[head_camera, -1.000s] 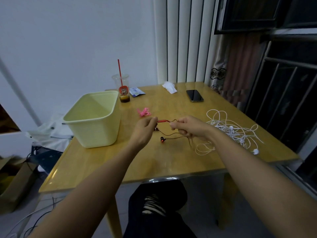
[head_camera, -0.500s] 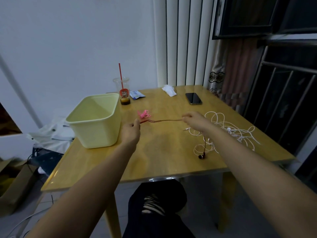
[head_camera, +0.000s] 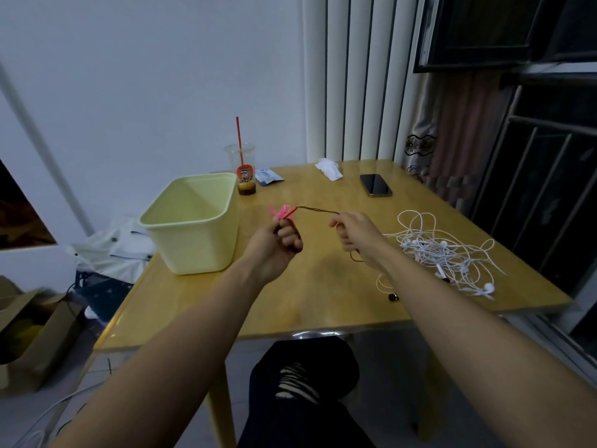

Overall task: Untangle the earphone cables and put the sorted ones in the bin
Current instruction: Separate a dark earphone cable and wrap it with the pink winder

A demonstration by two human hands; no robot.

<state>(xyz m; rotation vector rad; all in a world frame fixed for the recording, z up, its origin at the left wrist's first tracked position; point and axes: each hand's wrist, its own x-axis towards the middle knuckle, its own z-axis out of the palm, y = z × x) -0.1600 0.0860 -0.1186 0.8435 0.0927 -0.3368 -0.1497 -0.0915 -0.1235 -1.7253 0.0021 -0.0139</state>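
Note:
My left hand (head_camera: pixel 281 241) grips one end of a dark red earphone cable (head_camera: pixel 318 210), its red plug sticking up above the fingers. The cable runs taut to my right hand (head_camera: pixel 353 232), which pinches it; the rest hangs down under that hand to a dark earbud (head_camera: pixel 393 297) lying on the table. A tangle of white earphone cables (head_camera: pixel 442 252) lies at the right of the wooden table (head_camera: pixel 323 305). The pale yellow bin (head_camera: pixel 193 223) stands at the left with nothing visible inside. A small pink item (head_camera: pixel 280 210) lies just behind my left hand.
A plastic cup with a red straw (head_camera: pixel 243 169), a blue packet (head_camera: pixel 267 176), a crumpled tissue (head_camera: pixel 329 168) and a dark phone (head_camera: pixel 375 185) sit along the far side. Cardboard boxes (head_camera: pixel 29 321) and clothes lie on the floor at the left.
My hands drew apart and stretched the red cable taut, then came closer again and rose slightly. One earbud dropped from between my hands to the table near the front edge.

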